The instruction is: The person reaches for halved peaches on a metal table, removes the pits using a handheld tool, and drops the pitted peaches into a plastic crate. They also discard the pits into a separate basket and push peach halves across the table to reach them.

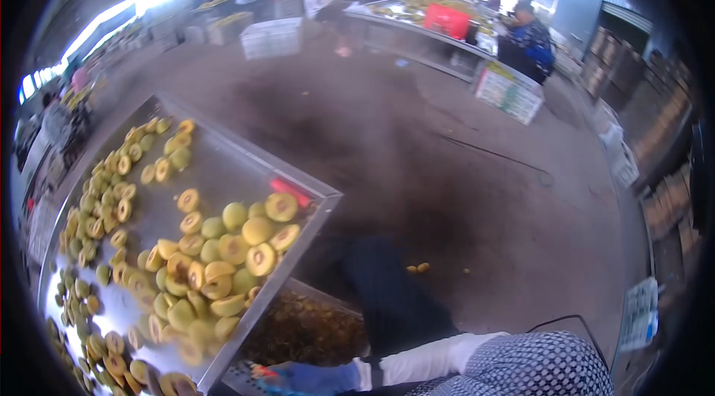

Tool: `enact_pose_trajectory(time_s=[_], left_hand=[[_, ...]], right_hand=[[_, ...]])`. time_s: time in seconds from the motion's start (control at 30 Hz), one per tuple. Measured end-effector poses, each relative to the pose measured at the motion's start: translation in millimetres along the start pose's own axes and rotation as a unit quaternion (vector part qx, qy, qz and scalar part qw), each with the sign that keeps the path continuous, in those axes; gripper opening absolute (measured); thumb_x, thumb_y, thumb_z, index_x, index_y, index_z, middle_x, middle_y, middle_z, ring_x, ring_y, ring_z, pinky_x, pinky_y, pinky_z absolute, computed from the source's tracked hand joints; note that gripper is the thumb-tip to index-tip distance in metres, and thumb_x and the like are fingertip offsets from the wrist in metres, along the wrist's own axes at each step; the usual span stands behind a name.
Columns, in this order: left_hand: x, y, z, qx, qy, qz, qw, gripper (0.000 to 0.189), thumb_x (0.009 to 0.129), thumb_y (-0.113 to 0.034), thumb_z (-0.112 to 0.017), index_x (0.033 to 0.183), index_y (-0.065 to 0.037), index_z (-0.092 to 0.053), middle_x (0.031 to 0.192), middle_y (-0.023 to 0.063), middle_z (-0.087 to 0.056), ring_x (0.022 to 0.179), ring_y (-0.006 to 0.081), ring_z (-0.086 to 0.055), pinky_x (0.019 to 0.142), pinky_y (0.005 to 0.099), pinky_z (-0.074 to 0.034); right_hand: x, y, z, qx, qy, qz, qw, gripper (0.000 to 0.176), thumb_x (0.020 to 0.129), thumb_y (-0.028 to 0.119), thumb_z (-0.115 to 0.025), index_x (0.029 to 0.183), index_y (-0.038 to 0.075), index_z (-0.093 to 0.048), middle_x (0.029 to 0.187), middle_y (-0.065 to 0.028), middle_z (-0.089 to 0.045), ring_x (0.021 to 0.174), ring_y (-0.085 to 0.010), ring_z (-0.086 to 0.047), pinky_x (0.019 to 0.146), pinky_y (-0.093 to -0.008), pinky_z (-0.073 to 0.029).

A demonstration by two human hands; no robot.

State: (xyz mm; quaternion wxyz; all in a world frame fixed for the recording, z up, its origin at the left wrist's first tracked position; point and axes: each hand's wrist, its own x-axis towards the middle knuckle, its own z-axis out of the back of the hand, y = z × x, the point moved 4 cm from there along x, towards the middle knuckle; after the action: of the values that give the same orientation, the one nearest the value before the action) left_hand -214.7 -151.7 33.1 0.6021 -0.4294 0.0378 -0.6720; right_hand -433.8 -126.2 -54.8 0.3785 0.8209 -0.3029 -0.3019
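My right hand (302, 379), in a blue glove below a white sleeve, is low at the bottom edge beside the metal table's corner side. Its fingers look curled and blurred, with a bit of red and teal at their tips; I cannot tell what they hold. Just beyond it a container of brown, wet-looking scraps (316, 327) sits under the table rim. Halved yellow-green fruits (216, 269), many with a brown pit showing, lie heaped on the metal table (231, 154). Near its corner lies a red object (289, 191). My left hand is out of view.
Another fruit-covered table (417, 37) holds a red basket (447, 20), with a person (530, 42) alongside. White crates (272, 38) stand on the floor. A thin rod (495, 154) and small yellow pieces (418, 268) lie there too. Stacked crates (607, 61) line the right.
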Motion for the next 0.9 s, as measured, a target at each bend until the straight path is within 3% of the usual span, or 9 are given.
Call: enact_pose_trajectory(time_s=[0.07,0.2,0.4,0.43,0.47,0.53,0.6,0.67,0.9], left_hand=[[-10.5,-77.2,-29.5,-0.325,-0.132,0.315,0.882,0.032,0.091,-0.004,-0.064,0.122,0.002,-0.056,0.107,0.0158,-0.062,0.104,0.0256,-0.059,0.085,0.0360,-0.053],[-42.3,-96.1,-71.5,-0.350,-0.103,0.327,0.872,0.042,0.091,-0.008,-0.066,0.127,0.003,-0.049,0.088,0.0169,-0.065,0.077,0.0254,-0.064,0.083,0.0357,-0.054],[-64.9,-85.6,-90.9,-0.393,-0.027,0.381,0.836,0.038,0.099,-0.017,-0.063,0.129,0.004,-0.053,0.120,0.0162,-0.064,0.111,0.0261,-0.063,0.101,0.0391,-0.050],[-67.1,-77.9,-93.7,-0.417,-0.053,0.393,0.817,0.031,0.095,-0.010,-0.067,0.122,0.002,-0.059,0.116,0.0131,-0.066,0.102,0.0226,-0.066,0.093,0.0352,-0.053],[-59.1,-57.3,-105.7,-0.389,-0.053,0.363,0.845,0.050,0.093,-0.006,-0.061,0.141,-0.001,-0.051,0.128,0.0151,-0.060,0.114,0.0250,-0.062,0.096,0.0348,-0.054],[-73.2,-67.6,-92.5,-0.356,-0.100,0.438,0.819,0.038,0.097,-0.014,-0.060,0.134,-0.009,-0.055,0.118,0.0108,-0.061,0.103,0.0218,-0.062,0.088,0.0341,-0.055],[-78.2,-60.3,-90.9,-0.401,-0.103,0.478,0.775,0.032,0.101,-0.023,-0.061,0.130,-0.012,-0.053,0.117,0.0102,-0.061,0.102,0.0215,-0.062,0.085,0.0336,-0.055],[-96.3,-36.0,-101.1,-0.473,-0.107,0.391,0.783,0.033,0.105,-0.031,-0.059,0.130,-0.012,-0.050,0.117,0.0107,-0.062,0.101,0.0222,-0.063,0.084,0.0344,-0.054],[-90.2,-50.0,-110.5,-0.452,-0.104,0.435,0.772,0.036,0.109,-0.034,-0.051,0.132,-0.006,-0.050,0.117,0.0106,-0.063,0.103,0.0191,-0.061,0.093,0.0326,-0.051]], right_hand=[[2.4,22.4,-5.0,0.026,0.034,-0.004,0.999,0.034,0.108,0.039,-0.054,0.090,0.013,-0.065,0.076,0.0028,-0.057,0.060,-0.0077,-0.050,0.054,-0.0281,-0.042],[-6.8,31.3,-14.1,-0.014,-0.008,0.128,0.992,0.028,0.107,0.035,-0.057,0.095,0.011,-0.065,0.081,0.0048,-0.058,0.072,-0.0051,-0.053,0.063,-0.0261,-0.046],[21.7,-14.5,22.6,0.017,-0.022,0.115,0.993,0.030,0.107,0.032,-0.057,0.117,0.005,-0.065,0.102,-0.0032,-0.066,0.094,-0.0125,-0.062,0.079,-0.0295,-0.055],[18.4,-15.4,30.6,-0.137,-0.064,0.162,0.975,0.029,0.107,0.028,-0.054,0.123,0.006,-0.064,0.107,-0.0054,-0.068,0.094,-0.0175,-0.065,0.082,-0.0312,-0.054],[10.4,-14.3,36.1,-0.280,-0.086,0.204,0.934,0.030,0.108,0.025,-0.051,0.130,0.007,-0.062,0.111,-0.0075,-0.070,0.094,-0.0226,-0.068,0.084,-0.0329,-0.053],[3.6,-22.4,38.9,-0.008,-0.068,0.113,0.991,0.029,0.107,0.031,-0.052,0.120,0.008,-0.065,0.094,-0.0083,-0.071,0.071,-0.0175,-0.064,0.064,-0.0304,-0.052],[-11.8,-13.1,42.2,0.054,-0.036,-0.074,0.995,0.030,0.108,0.032,-0.053,0.119,0.007,-0.065,0.086,-0.0031,-0.066,0.069,-0.0108,-0.058,0.062,-0.0272,-0.049],[-24.3,-7.8,34.4,-0.107,-0.054,-0.042,0.992,0.033,0.107,0.035,-0.056,0.117,0.005,-0.065,0.083,0.0006,-0.061,0.070,-0.0073,-0.054,0.062,-0.0272,-0.047],[-13.4,-11.6,30.6,-0.212,-0.070,-0.001,0.975,0.039,0.107,0.033,-0.056,0.120,-0.002,-0.063,0.094,-0.0084,-0.066,0.086,-0.0139,-0.057,0.080,-0.0329,-0.050]])
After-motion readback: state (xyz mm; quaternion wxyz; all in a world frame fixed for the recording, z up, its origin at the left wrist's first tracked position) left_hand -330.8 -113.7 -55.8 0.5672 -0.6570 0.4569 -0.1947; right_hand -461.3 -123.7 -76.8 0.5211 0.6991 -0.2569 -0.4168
